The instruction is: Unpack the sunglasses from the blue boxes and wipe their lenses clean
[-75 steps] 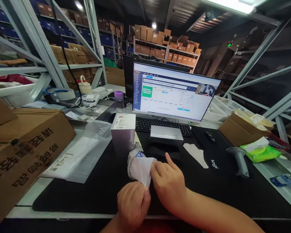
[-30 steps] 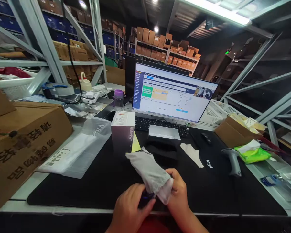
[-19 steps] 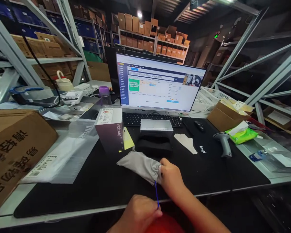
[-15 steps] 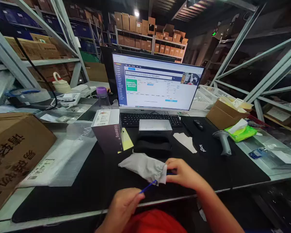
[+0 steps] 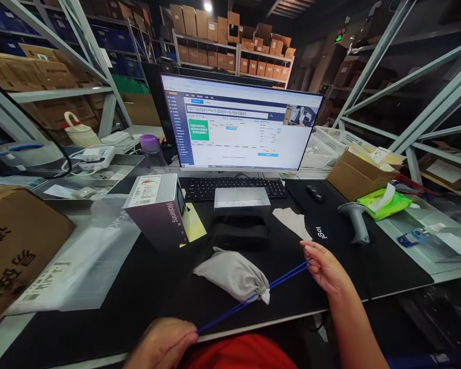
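Drawcord (image 5: pixel 215 320) taut, blue, both sides of grey pouch (image 5: pixel 234 275).
Left hand (image 5: pixel 163 342) at pouch's 8 o'clock, fingers clenched on cord; pouch on black mat (image 5: pixel 149 289), 6 o'clock from black case (image 5: pixel 246 233); right hand (image 5: pixel 326 267) at pouch's 3 o'clock, fingertips pinching cord.

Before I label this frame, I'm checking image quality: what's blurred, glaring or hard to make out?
In the head view, the lamp glares up top; the left hand looks softer than the right; the black case blends into the mat; the pouch reads clearly.
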The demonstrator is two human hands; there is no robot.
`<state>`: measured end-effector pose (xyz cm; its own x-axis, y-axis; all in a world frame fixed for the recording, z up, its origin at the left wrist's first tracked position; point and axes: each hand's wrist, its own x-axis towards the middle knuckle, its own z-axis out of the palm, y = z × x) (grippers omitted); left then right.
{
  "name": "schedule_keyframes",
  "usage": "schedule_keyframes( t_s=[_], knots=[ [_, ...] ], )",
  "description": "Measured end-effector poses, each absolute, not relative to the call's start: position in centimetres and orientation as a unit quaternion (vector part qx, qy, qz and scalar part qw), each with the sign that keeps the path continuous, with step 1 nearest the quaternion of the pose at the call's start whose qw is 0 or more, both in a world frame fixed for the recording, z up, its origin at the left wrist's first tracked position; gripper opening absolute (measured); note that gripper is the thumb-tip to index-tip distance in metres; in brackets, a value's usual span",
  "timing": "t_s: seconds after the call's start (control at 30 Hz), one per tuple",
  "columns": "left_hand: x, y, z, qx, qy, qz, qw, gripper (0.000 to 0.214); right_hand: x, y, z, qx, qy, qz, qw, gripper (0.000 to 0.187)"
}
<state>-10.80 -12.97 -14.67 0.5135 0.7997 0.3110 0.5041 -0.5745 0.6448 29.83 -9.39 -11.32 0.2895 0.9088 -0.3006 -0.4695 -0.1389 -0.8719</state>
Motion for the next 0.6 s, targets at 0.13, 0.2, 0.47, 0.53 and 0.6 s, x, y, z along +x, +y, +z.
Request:
schedule_keyframes(
  t_s=[0.13,0.2,0.47,0.53,0.6],
  knots=[
    [-9.6,-10.6,-13.2,0.836,0.421,0.292,0.197,0.036,30.0,-9.5,-12.2,-0.485,-0.178,0.522,0.679,0.030],
    [-9.2,-9.6,-13.1,0.814,0.463,0.312,0.158,0.029,29.5,-9.9,-12.3,-0.482,-0.180,0.495,0.701,0.028],
    [-6.9,-6.9,-13.4,0.814,0.449,0.309,0.200,0.032,23.6,-11.7,-10.1,-0.514,-0.469,0.339,0.633,0.041],
    [-6.5,-6.7,-13.1,0.816,0.450,0.295,0.212,0.033,21.3,-11.9,-9.1,-0.512,-0.583,0.299,0.555,0.050],
    [-6.1,-6.8,-12.7,0.814,0.454,0.293,0.214,0.033,18.5,-11.7,-8.5,-0.524,-0.690,0.295,0.402,0.077]
  ],
)
